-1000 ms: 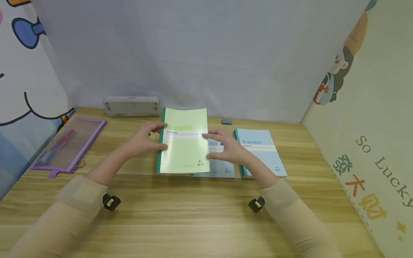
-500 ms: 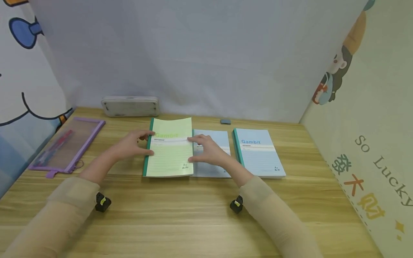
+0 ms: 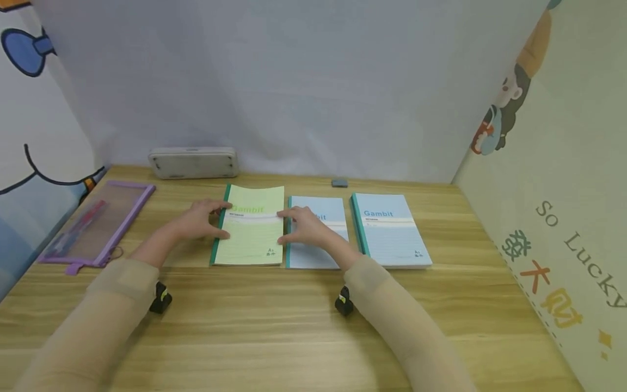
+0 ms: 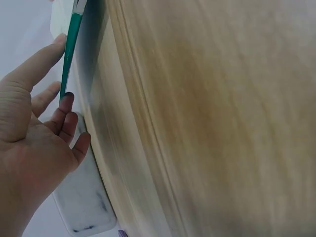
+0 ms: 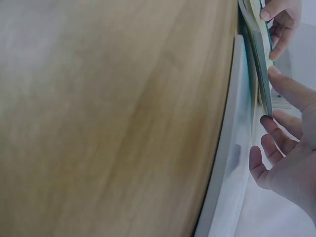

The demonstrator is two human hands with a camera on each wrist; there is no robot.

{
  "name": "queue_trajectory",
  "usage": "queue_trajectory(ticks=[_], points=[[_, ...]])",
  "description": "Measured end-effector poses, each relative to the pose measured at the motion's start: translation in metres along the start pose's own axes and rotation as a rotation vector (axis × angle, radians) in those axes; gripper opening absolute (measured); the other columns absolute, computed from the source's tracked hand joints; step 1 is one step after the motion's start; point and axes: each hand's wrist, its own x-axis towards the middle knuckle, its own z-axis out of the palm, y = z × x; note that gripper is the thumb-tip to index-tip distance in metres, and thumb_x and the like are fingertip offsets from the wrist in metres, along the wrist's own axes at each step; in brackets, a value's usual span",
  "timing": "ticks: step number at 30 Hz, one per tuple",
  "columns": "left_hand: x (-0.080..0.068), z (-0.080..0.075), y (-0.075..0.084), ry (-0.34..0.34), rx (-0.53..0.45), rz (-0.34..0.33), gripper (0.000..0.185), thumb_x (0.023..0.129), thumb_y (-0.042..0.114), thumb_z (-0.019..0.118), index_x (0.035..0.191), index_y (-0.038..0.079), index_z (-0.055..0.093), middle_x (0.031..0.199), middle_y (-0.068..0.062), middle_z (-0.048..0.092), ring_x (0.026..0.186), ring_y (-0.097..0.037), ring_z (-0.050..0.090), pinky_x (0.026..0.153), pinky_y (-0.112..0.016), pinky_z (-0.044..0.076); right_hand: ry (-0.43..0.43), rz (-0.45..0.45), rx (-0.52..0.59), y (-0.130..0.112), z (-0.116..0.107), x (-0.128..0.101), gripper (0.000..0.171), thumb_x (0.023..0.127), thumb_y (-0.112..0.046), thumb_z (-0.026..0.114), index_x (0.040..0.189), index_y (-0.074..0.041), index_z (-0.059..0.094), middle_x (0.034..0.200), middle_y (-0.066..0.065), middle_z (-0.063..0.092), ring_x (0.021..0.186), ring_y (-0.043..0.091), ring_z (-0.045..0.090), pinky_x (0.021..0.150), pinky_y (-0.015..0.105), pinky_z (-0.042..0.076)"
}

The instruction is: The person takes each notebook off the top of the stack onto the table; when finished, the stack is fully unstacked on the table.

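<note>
Green book [image 3: 252, 239] had just come down and over, so it sat just left of the middle blue book [image 3: 318, 257] instead of partly covering it. Left hand [image 3: 196, 220] and right hand [image 3: 306, 227] both had fingers [image 4: 42, 61] pinching its edges, so no release yet. Couldn't tell if it fully touched the surface [image 3: 274, 326]. Looked like basically a side-by-side row, with the other blue book [image 3: 394, 234] right of the middle one.
</note>
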Motion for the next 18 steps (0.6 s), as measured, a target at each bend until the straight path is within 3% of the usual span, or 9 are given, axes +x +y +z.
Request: queue_trajectory(ticks=[7,18], points=[[0.0013,-0.0015,-0.0044,-0.040,0.074,0.000,0.082,0.079,0.040,0.075,0.143,0.006,0.038,0.144,-0.029,0.031,0.131,-0.048,0.022,0.104,-0.066,0.018,-0.022,0.024,-0.086,0.0009,0.0036,0.0065,0.073,0.079,-0.036,0.076,0.141,-0.014,0.045,0.144,0.013,0.042,0.133,0.035,0.032,0.108,0.046,0.030],[0.0047,-0.0013,-0.0050,-0.053,0.113,-0.033,0.084,0.076,0.044,0.076,0.142,0.009,0.041,0.142,-0.029,0.031,0.128,-0.050,0.022,0.101,-0.070,0.016,-0.012,0.034,-0.127,0.0012,0.0059,0.0039,0.070,0.079,-0.041,0.075,0.140,-0.021,0.047,0.144,0.011,0.037,0.126,0.031,0.033,0.100,0.044,0.038]])
